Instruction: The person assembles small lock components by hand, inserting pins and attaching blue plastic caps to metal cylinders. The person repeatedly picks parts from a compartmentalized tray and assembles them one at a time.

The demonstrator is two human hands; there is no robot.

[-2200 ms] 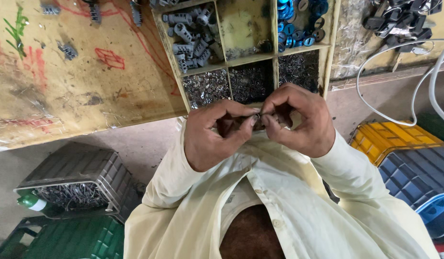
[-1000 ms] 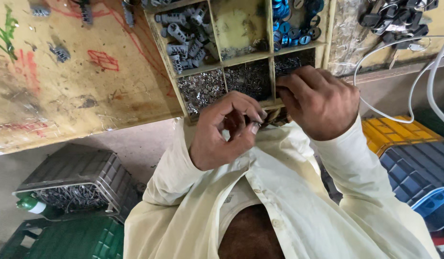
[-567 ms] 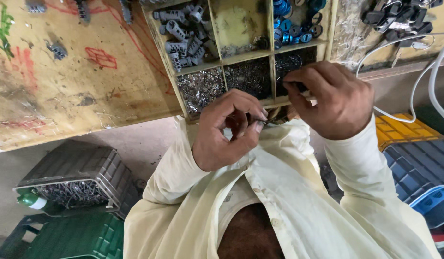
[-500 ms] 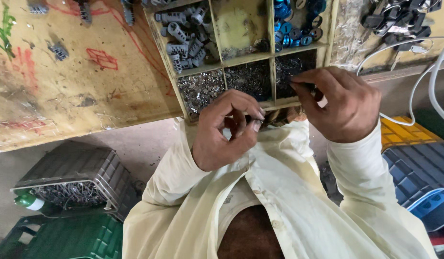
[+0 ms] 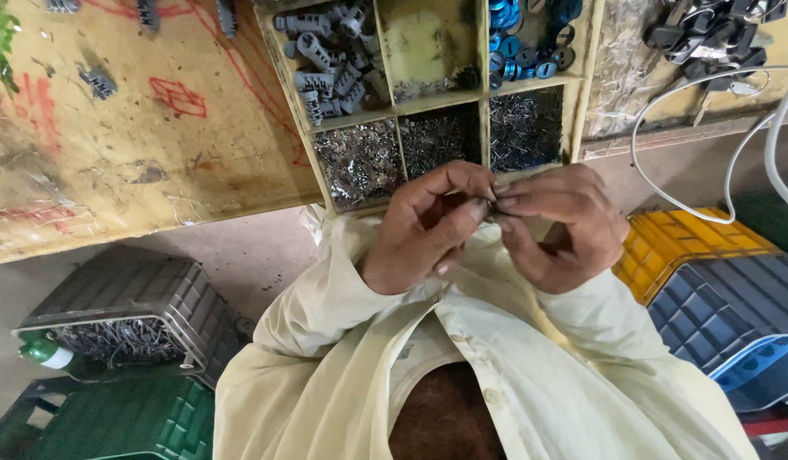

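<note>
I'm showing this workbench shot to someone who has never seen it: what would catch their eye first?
First, the two hands meeting at the centre: the left hand and right hand pinch something tiny between their fingertips, too small to identify. Right above them sits a wooden compartment tray with heaps of small dark metal parts, grey cylindrical pieces and blue rings. At the lower right, a bright yellow crate stands out.
</note>
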